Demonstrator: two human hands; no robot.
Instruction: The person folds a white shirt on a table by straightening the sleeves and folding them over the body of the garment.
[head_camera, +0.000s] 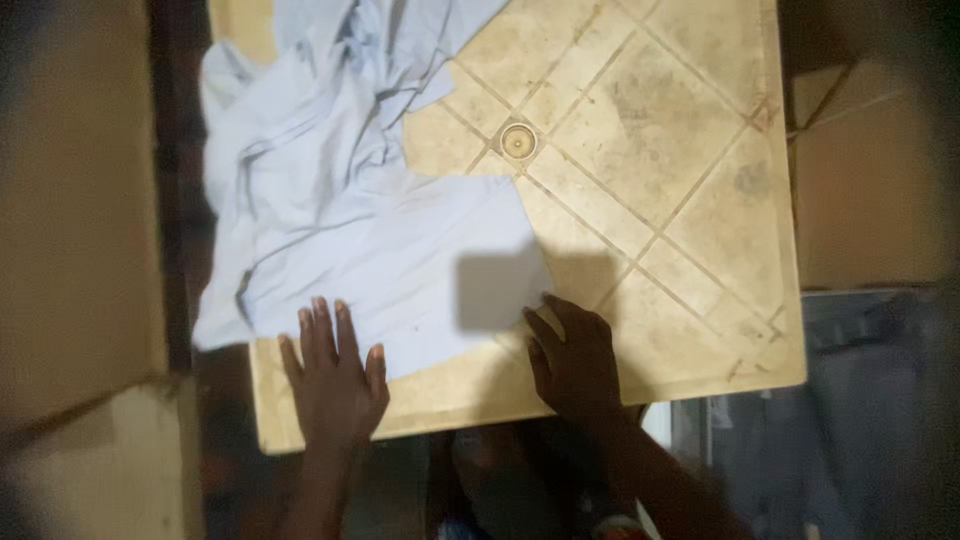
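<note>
A pale blue garment (340, 200) lies crumpled across the left half of a beige plastic table (660, 180) with a diamond grid pattern. My left hand (333, 375) lies flat, fingers spread, on the garment's near edge. At the garment's lower right corner my right hand (575, 360) rests on the table, fingers curled and touching the cloth edge. A dark rectangular shadow falls on the cloth between my hands.
A round capped hole (518, 140) marks the table's middle. Tan cardboard boxes (75, 220) stand to the left and another box (865, 180) to the right. The floor beyond the near table edge is dark.
</note>
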